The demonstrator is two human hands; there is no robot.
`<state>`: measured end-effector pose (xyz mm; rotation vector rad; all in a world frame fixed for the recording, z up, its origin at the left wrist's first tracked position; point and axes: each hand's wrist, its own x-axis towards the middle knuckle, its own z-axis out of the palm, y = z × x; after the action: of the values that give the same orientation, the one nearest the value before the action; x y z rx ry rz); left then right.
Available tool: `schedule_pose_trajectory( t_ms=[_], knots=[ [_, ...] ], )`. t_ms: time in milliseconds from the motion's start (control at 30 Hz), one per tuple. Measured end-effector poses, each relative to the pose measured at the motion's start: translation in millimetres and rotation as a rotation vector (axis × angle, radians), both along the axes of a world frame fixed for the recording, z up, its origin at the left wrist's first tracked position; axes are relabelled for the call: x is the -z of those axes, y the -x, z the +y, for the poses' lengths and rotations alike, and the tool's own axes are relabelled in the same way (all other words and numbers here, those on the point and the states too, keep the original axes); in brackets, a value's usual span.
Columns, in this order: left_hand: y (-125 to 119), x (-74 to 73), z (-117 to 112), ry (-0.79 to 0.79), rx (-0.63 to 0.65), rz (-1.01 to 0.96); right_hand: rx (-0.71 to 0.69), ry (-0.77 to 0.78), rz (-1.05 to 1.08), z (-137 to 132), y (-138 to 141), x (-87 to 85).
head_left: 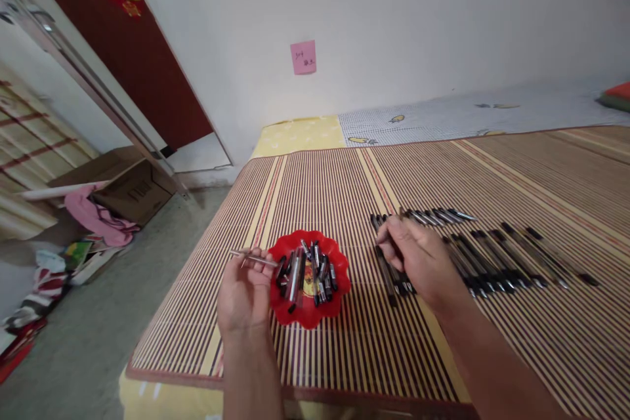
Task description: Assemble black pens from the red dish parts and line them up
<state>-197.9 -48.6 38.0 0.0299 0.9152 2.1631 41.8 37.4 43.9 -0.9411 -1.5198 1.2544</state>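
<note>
I record rowed pens (534, 254), more left in the bowl (309, 321), left grip (245, 295) loosely holding one pen (253, 258), right grip (418, 252) pinched, contents unclear.

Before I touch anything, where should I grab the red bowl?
Pinch the red bowl by its wavy rim, probably from the right: that edge is uncovered, while the left hand is at the opposite side. Keep it level, since loose pens lie inside.
</note>
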Motion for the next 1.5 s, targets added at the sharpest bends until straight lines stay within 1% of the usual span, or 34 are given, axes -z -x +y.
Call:
schedule_pose_trajectory(
  t_ms=[133,233,367,467,567,700,900,1067,1333,1433,1500],
  knots=[
    [12.4,-0.9,-8.9,-0.052,-0.004,-0.040,-0.212,-0.086,-0.200,-10.1,17.5,2.3],
    [13.0,-1.9,-12.7,-0.042,-0.015,-0.013,-0.361,-0.160,-0.351,-14.1,36.6,6.4],
    [12.7,-4.1,-14.3,-0.031,-0.046,-0.006,-0.499,-0.250,-0.551,-11.8,67.6,10.5],
    [14.6,-3.5,-14.1,-0.028,-0.053,-0.027,-0.550,-0.360,-0.725,-8.5,95.3,15.3],
    [16.4,-0.1,-13.3,-0.030,-0.043,-0.026,-0.551,-0.485,-0.902,-9.2,121.7,22.2],
    [16.2,4.1,-12.2,-0.053,-0.017,-0.002,-0.531,-0.523,-1.013,-16.9,143.8,26.0],
    [13.5,5.0,-10.2,-0.053,-0.007,0.001,-0.490,-0.527,-1.084,-27.3,153.9,21.0],
    [14.0,7.4,-9.9,-0.060,0.006,0.030,-0.522,-0.513,-1.102,-28.4,158.7,24.0],
    [8.9,1.3,-8.6,-0.033,-0.001,-0.006,-0.556,-0.479,-1.057,-24.5,151.3,23.9],
    [8.7,0.9,-7.7,-0.021,0.021,0.021,-0.546,-0.449,-0.989,-20.5,146.6,22.1],
    [7.9,1.5,-6.7,-0.001,0.032,0.069,-0.520,-0.430,-0.935,-14.7,137.8,19.4]
  ],
)
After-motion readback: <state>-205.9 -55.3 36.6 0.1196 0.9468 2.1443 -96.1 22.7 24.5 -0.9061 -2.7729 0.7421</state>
